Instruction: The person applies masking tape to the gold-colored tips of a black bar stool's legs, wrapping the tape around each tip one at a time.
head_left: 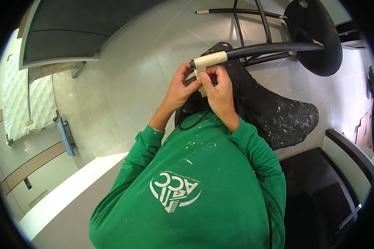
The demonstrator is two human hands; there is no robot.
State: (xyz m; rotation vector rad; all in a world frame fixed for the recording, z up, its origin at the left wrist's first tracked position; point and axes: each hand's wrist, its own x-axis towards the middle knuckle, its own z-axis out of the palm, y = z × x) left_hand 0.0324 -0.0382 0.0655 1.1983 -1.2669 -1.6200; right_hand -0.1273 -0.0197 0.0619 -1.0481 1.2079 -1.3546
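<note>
A black stool lies on its side in front of me, its round seat [313, 37] at the upper right. One of its legs [266, 50] reaches toward my hands. Around that leg's end is cream masking tape [215, 59], and a strip of it hangs down between my hands. My left hand [181, 88] is closed, fingers bent by the leg's tip and thumb at the strip's left edge. My right hand [221, 92] pinches the strip from the other side. The strip's lower end shows below my fingertips.
Another stool leg has a pale wrapped tip [202, 12]. My paint-spotted dark trouser leg [274, 112] lies under the stool. A dark grey cabinet [70, 33] stands at the upper left, a pale quilted mattress [29, 99] at the far left, a white panel [66, 195] at the lower left.
</note>
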